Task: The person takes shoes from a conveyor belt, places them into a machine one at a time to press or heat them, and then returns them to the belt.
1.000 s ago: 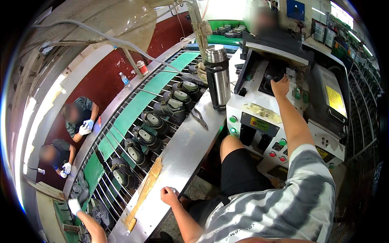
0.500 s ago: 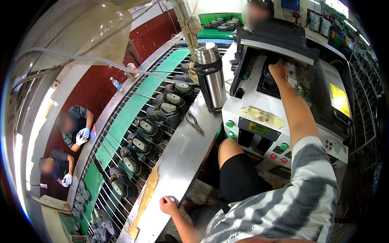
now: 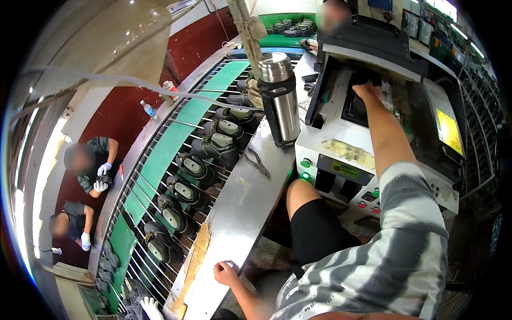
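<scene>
My right hand (image 3: 367, 92) reaches into the open chamber of a white and black machine (image 3: 341, 146). Its fingers are closed at the top of a black, shoe-shaped thing (image 3: 356, 109) set in the dark recess; shadow hides the fingertips. My left hand (image 3: 225, 273) is curled into a loose fist at the near edge of the metal table (image 3: 234, 213), with nothing seen in it. Pliers (image 3: 258, 163) lie on that table, and a steel thermos (image 3: 278, 101) stands beside the machine.
Dark shoes (image 3: 184, 192) line a roller conveyor (image 3: 154, 213) topped with a green strip (image 3: 154, 176). Two gloved co-workers stand along its far side. A white-gloved hand (image 3: 152, 308) shows at the bottom. Another person (image 3: 333, 18) is behind the machine's raised lid (image 3: 373, 42).
The black thing under my right hand sits less visibly in the recess. One co-worker now holds a dark item, and a white-gloved hand has appeared at the lower left near the shoes.
</scene>
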`<state>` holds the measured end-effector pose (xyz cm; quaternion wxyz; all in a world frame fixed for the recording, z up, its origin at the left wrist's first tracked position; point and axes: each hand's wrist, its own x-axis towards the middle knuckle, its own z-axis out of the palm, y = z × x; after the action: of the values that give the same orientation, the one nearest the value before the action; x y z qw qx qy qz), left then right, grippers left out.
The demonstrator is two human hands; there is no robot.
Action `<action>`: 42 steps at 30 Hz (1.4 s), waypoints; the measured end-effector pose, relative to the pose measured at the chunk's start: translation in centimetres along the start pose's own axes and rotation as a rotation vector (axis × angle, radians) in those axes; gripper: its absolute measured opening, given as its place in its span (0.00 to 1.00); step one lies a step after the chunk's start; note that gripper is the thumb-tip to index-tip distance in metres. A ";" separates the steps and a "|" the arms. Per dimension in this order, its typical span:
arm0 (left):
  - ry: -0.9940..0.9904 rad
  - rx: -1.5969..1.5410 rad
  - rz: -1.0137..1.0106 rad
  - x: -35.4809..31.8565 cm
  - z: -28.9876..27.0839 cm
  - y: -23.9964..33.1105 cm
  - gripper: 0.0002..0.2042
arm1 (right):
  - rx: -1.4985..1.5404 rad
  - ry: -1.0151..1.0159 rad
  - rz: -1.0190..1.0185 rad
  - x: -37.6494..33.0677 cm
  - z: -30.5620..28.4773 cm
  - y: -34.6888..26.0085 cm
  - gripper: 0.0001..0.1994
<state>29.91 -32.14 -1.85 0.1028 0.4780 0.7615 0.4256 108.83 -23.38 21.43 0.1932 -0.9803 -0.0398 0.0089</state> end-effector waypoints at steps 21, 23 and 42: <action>-0.038 -0.116 0.084 -0.5 -1.2 0.2 0.09 | 1.220 0.695 -0.473 -18.1 2.2 12.8 0.46; -0.098 -0.156 0.012 0.0 -1.2 -1.6 0.09 | 1.580 0.366 -0.453 -19.6 2.9 13.1 0.31; -0.265 -2.036 -0.175 -0.2 -20.1 1.0 0.44 | 0.344 -1.844 -1.786 -53.1 -10.7 2.7 0.35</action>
<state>19.28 -43.18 11.26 0.5729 0.1503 0.0547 0.8038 56.45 -34.26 30.43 0.1565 -0.2096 -0.7926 0.5508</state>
